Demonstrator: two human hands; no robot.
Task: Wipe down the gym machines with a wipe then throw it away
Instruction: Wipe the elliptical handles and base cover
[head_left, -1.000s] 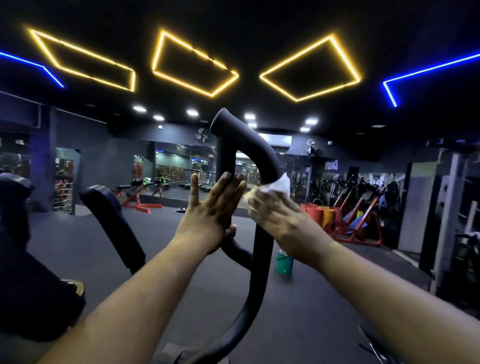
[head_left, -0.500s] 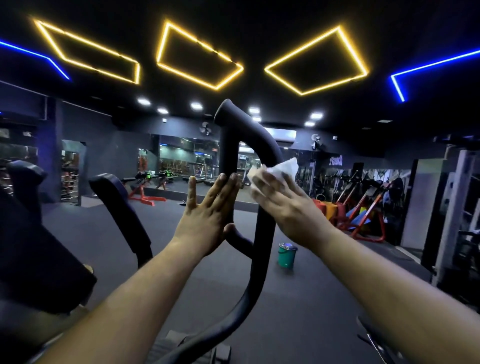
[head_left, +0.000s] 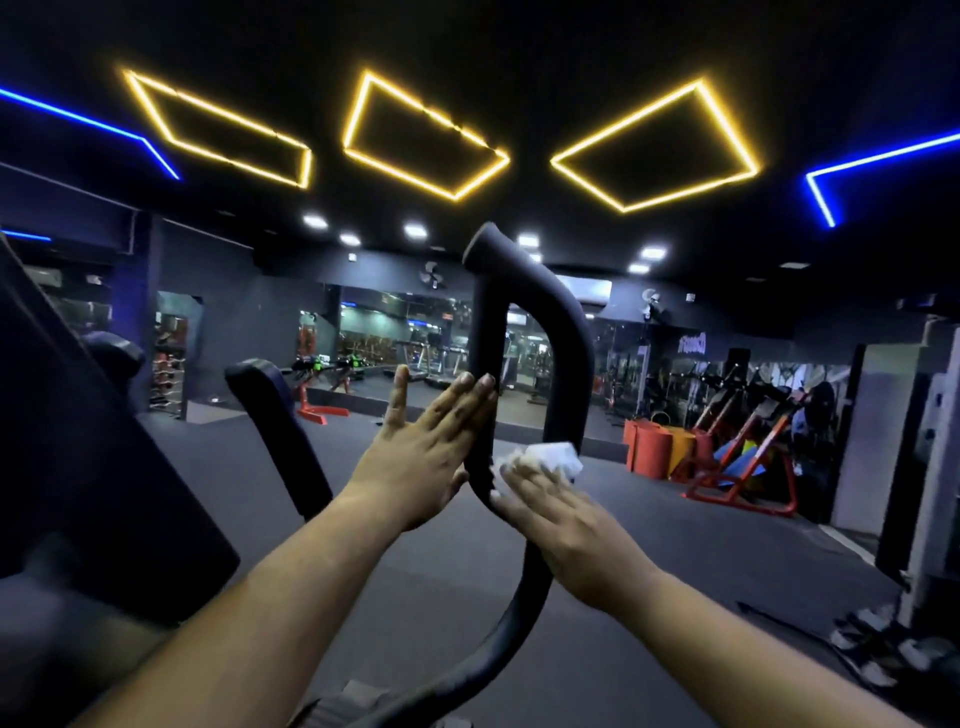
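A black padded loop handle (head_left: 563, 332) of a gym machine rises in front of me. My left hand (head_left: 431, 441) lies flat with straight fingers against the handle's left bar. My right hand (head_left: 561, 514) presses a crumpled white wipe (head_left: 550, 457) against the lower part of the handle's right bar, fingers spread over the wipe. The wipe's far edge sticks out beyond my fingertips.
A second black handle (head_left: 275, 415) stands to the left, and the machine's dark body (head_left: 78, 467) fills the left edge. Red and orange machines (head_left: 737, 452) stand at the right. Mirrors line the far wall. A rack upright (head_left: 935, 467) is at the far right.
My right hand has slid the wipe down the handle's right bar from near the upper bend to its lower part. My left hand stays flat on the left bar.
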